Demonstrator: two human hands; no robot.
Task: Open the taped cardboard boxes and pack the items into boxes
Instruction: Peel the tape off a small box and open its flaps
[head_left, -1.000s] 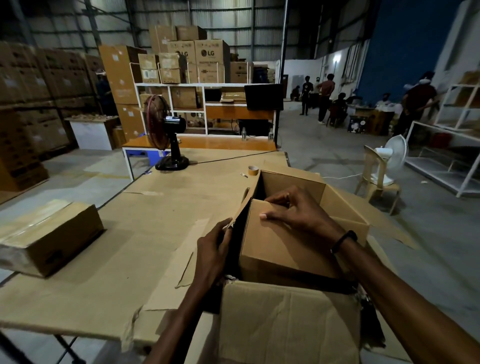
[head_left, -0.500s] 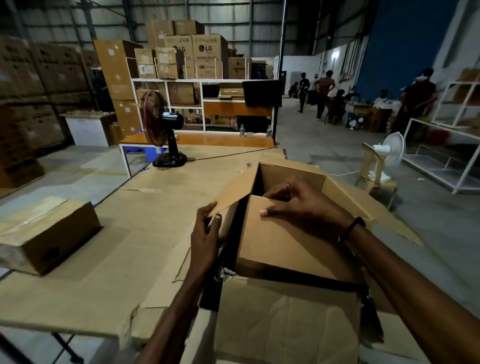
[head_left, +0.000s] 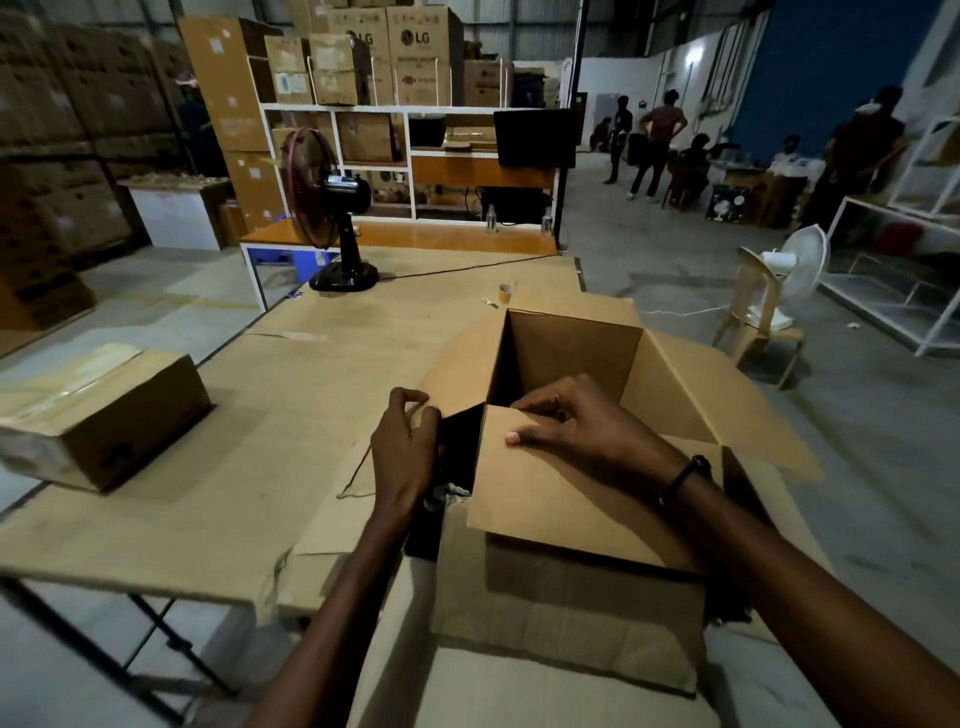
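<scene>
A large open cardboard box (head_left: 576, 353) stands at the near right of the cardboard-covered table (head_left: 322, 364), its flaps spread outward. Inside it sits a smaller plain cardboard box (head_left: 566, 499), tilted, filling the near half. My right hand (head_left: 576, 421) grips the smaller box's far top edge, fingers curled over it. My left hand (head_left: 405, 447) pinches the big box's left flap (head_left: 457, 369) by its near corner. A taped cardboard box (head_left: 98, 415) lies at the table's left edge, away from both hands.
A black and red table fan (head_left: 327, 218) stands at the table's far side, its cord running right. A tape roll (head_left: 505, 292) lies behind the open box. A white shelf unit (head_left: 410, 150) with boxes is beyond. Several people (head_left: 660, 140) stand far right, near a plastic chair (head_left: 753, 317).
My left hand has pushed the big box's left flap outward and down, opening the box wider. My right hand has stayed on the smaller box's far edge.
</scene>
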